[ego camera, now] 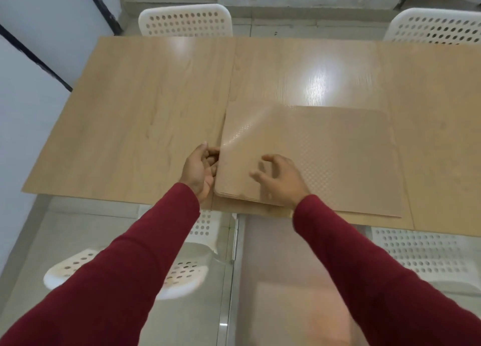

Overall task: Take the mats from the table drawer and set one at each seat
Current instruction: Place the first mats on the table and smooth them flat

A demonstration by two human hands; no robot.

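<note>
left hand [201, 168] beside translucent, dot-textured stacked mats [325, 158]

**White chairs, grey floor, pale walls**

Four white perforated chairs are seen. A chair back [185, 20] is placed at the far edge, left of centre, and a second chair back [437, 27] is cut off at the upper right. At the near side, a chair seat [125, 270] is seen at the lower left, and another perforated seat [416, 252] is seen at the lower right. The glossy grey tiled floor [273, 280] is marked by reflections. Pale wall panels [23, 106] with dark strips are set along the left side.
</note>
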